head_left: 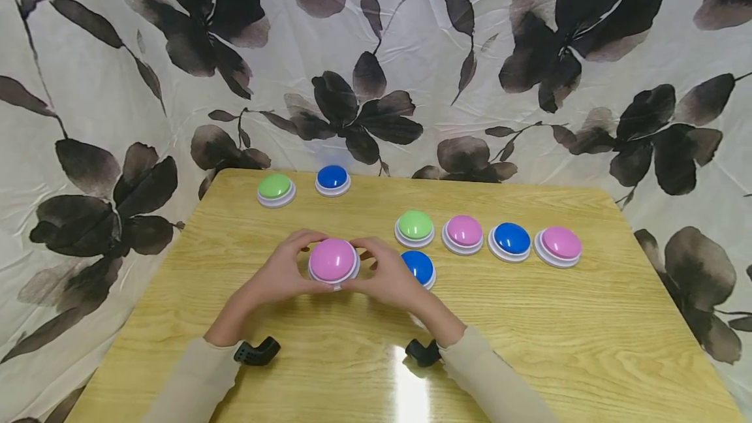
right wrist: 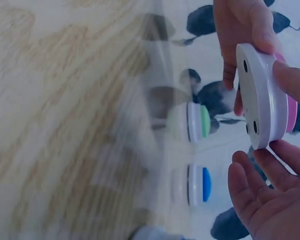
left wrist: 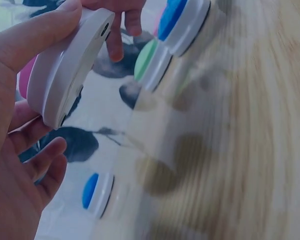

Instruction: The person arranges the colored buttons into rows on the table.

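A pink-domed push button (head_left: pixel 332 260) with a white base is held up off the table between both hands. My left hand (head_left: pixel 286 271) grips its left side, thumb at the near edge and fingers at the far edge. On the opposite side my right hand (head_left: pixel 388 276) holds the rim in the same way. Both wrist views show the raised white base (left wrist: pixel 72 67) tilted, with small dark feet on its underside. Close to the right hand, a blue button (head_left: pixel 420 267) sits on the table, partly covered by that hand.
At the back left of the wooden table (head_left: pixel 329 371) stand a green button (head_left: pixel 275 187) and a blue one (head_left: pixel 332 178). A row to the right holds a green (head_left: pixel 414 225), a pink (head_left: pixel 464 232), a blue (head_left: pixel 511 240) and another pink button (head_left: pixel 560 244). Floral cloth (head_left: pixel 376 51) hangs behind.
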